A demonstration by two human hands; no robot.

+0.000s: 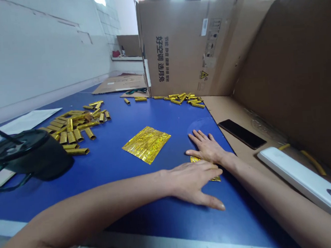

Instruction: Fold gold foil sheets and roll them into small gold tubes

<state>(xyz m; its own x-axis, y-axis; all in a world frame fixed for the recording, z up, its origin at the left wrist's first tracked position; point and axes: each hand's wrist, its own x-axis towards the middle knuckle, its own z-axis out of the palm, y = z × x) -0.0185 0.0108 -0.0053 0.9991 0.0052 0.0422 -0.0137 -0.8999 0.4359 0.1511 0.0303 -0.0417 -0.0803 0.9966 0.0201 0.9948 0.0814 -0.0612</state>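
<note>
My right hand [208, 148] lies palm down with its fingers spread, over the far edge of a piece of gold foil paper [195, 159]. Nearer to me, my left hand [193, 181] reaches across from the left, flat with the thumb held apart, and covers most of that same piece. Only a corner by the right wrist and a strip past the left fingers show. To the left, a flat square sheet of gold foil paper [147, 143] rests on the blue table [114, 166], touched by neither hand.
At left, a dark lidded mug [42, 154] with a straw stands before a pile of folded gold foil pieces [71, 127]. More folded pieces [185, 98] lie by the cardboard wall [182, 46]. A phone [242, 133] and a white power strip-like device [304, 180] sit at right.
</note>
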